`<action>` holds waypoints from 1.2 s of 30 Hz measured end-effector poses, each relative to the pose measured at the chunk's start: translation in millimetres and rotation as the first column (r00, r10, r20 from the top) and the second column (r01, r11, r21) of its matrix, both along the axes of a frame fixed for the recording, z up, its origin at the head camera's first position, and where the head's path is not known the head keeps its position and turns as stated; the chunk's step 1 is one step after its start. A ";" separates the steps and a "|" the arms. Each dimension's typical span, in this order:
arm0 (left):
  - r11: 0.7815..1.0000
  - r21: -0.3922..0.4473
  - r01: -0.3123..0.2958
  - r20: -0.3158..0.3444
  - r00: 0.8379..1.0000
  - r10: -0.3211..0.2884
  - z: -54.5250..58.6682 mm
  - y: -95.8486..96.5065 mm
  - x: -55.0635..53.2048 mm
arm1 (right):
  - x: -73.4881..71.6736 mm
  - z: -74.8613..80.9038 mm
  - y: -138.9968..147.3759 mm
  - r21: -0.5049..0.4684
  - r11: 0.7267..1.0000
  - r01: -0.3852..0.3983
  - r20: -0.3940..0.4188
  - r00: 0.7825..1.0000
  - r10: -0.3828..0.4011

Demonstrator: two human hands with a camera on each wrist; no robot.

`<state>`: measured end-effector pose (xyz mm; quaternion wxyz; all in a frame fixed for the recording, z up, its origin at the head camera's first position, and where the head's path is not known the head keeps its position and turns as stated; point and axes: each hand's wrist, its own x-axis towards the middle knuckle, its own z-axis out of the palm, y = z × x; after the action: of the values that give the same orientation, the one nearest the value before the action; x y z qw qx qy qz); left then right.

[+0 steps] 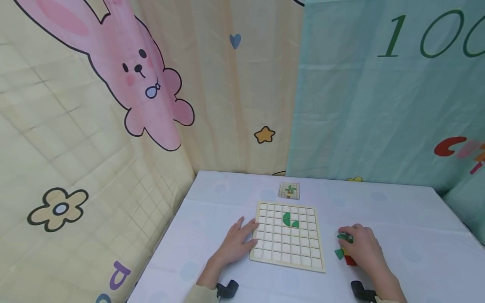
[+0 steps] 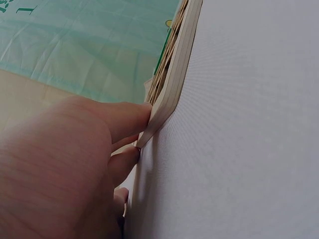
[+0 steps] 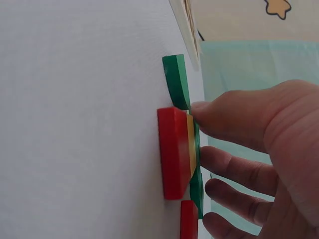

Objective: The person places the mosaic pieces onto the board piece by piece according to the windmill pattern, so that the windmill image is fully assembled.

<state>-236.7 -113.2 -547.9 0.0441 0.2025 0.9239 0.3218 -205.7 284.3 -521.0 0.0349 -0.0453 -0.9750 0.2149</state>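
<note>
A pale square grid board (image 1: 286, 256) lies on the table, with a large green curved piece (image 1: 286, 219) and a smaller green quarter-round (image 1: 295, 224) in its upper middle cells. My left hand (image 1: 235, 243) rests by the board's left edge, fingers extended and fingertips touching it; the left wrist view shows the thumb against the wooden rim (image 2: 169, 94). To the right of the board, my right hand (image 1: 364, 248) reaches over loose blocks: green (image 3: 175, 81), red (image 3: 174, 153) and yellow (image 3: 191, 144). Its thumb and fingertips are at the green ones; whether they pinch one is unclear.
A small pattern card (image 1: 289, 190) lies just beyond the board, printed with a grid and a green and yellow figure. Another red block (image 3: 188, 219) sits near the right hand. Printed curtains (image 1: 242, 84) stand behind and left of the white table (image 1: 420, 235).
</note>
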 end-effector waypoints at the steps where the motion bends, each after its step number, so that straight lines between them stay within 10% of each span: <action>1: 1.000 0.000 0.002 0.000 1.000 -0.002 -0.1 -0.1 -0.2 | 0.1 -0.5 0.0 0.004 1.000 0.000 -0.005 1.000 0.000; 36: 1.000 -0.002 0.004 0.002 1.000 -0.004 1.6 -2.0 1.9 | -2.6 -3.9 -1.4 -0.159 0.985 0.073 0.069 0.996 -0.063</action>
<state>-234.8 -115.1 -546.4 0.0459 0.2038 0.9237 0.3212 -208.3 282.9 -524.9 0.0074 -0.0881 -0.9529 0.2903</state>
